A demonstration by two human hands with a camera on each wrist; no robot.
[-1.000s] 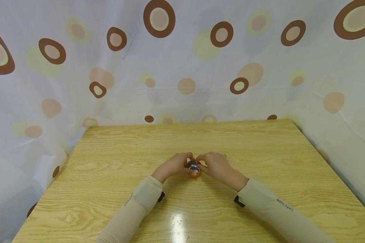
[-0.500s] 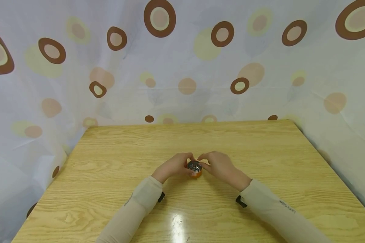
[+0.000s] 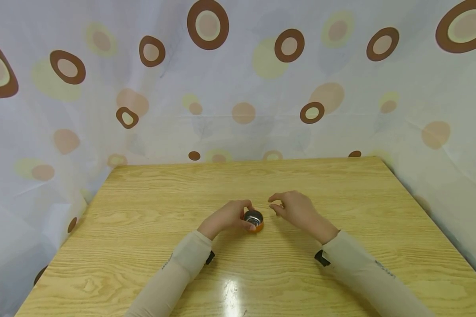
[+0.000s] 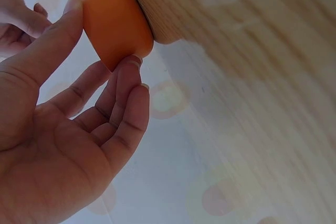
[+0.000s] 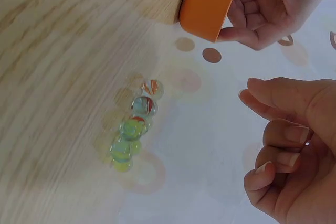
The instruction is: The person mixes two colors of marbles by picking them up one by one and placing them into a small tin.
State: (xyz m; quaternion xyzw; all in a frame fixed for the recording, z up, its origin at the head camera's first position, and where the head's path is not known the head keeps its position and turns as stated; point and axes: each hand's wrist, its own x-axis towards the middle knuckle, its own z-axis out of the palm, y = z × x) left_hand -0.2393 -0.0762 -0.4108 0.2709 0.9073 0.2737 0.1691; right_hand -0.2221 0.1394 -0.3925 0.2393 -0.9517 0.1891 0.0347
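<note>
A small orange cup [image 3: 258, 228] with a shiny metal inside stands on the wooden table, its mouth upward. My left hand [image 3: 225, 216] holds it, thumb on the near rim and fingers at the far side; the left wrist view shows its smooth orange wall [image 4: 118, 24]. To the right of the cup, my right hand [image 3: 297, 212] hovers apart from it. Its thumb and index finger are parted in the head view, with nothing seen between them. Several glass marbles [image 5: 131, 129] lie in a cluster near the right hand, mostly hidden by it in the head view.
The wooden table [image 3: 162, 189] reaches back to a pale curtain [image 3: 222, 88] with brown and yellow circle prints. The curtain also hangs along both sides. A bright glare spot [image 3: 232, 295] shows on the table's near part.
My right hand has left the cup's rim and moved right, and its thumb and index finger have parted. The left hand and the cup have stayed in place.
</note>
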